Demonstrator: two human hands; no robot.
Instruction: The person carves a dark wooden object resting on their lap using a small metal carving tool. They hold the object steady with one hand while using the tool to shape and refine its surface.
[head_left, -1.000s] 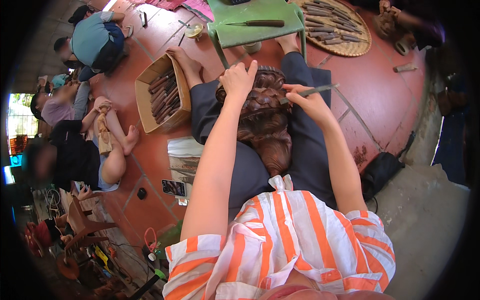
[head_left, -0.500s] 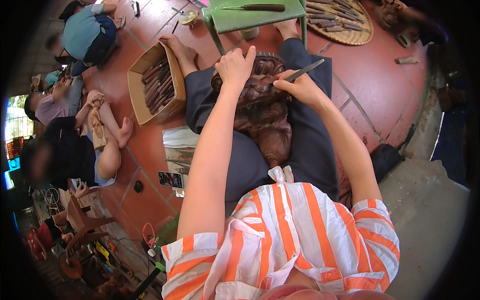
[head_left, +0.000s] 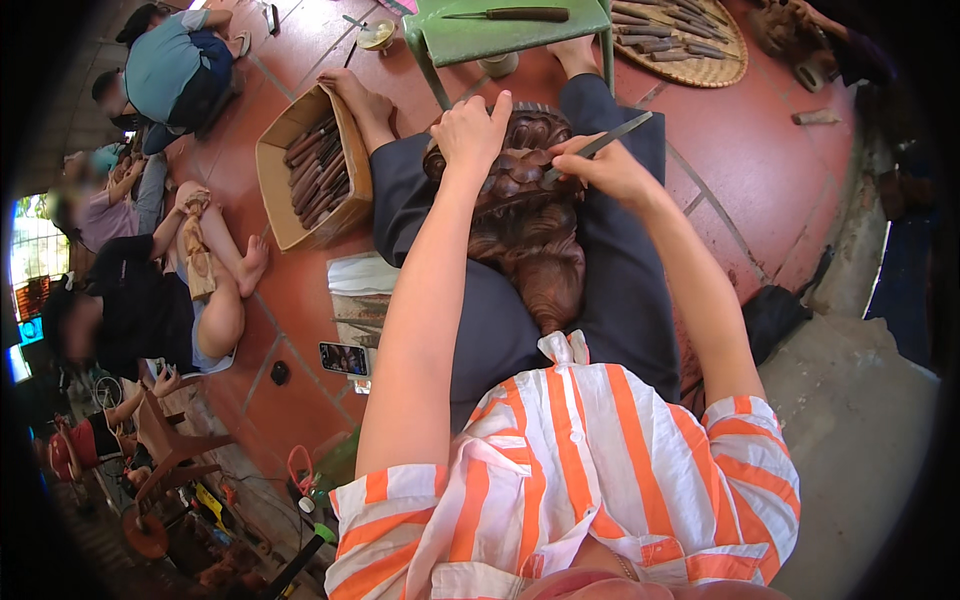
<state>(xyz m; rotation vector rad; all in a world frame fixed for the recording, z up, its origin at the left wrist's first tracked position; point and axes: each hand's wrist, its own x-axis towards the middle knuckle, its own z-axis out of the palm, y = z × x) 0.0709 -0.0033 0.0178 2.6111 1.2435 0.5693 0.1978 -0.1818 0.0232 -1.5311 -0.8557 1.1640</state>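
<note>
A dark brown wood carving (head_left: 545, 250) with rounded, ridged shapes lies between my legs. My left hand (head_left: 470, 135) is curled over its upper left part, bearing on the wood; some fingertips are hidden. In my right hand (head_left: 608, 168) is a slim flat grey metal tool (head_left: 622, 132), which looks like a file. One end sticks out up and to the right, and the other reaches the carving's bumpy surface.
Beyond my feet stands a green stool (head_left: 510, 40) bearing a wooden-handled tool (head_left: 520, 14). A cardboard box (head_left: 350, 205) of tools is at the left, a woven tray (head_left: 725, 72) of tools far right. A phone (head_left: 343, 358) lies by my left arm; people (head_left: 175, 75) sit at left.
My right hand has shifted slightly and changed its hold, and the tool's lower end now shows against the carving. My left hand has stayed in place.
</note>
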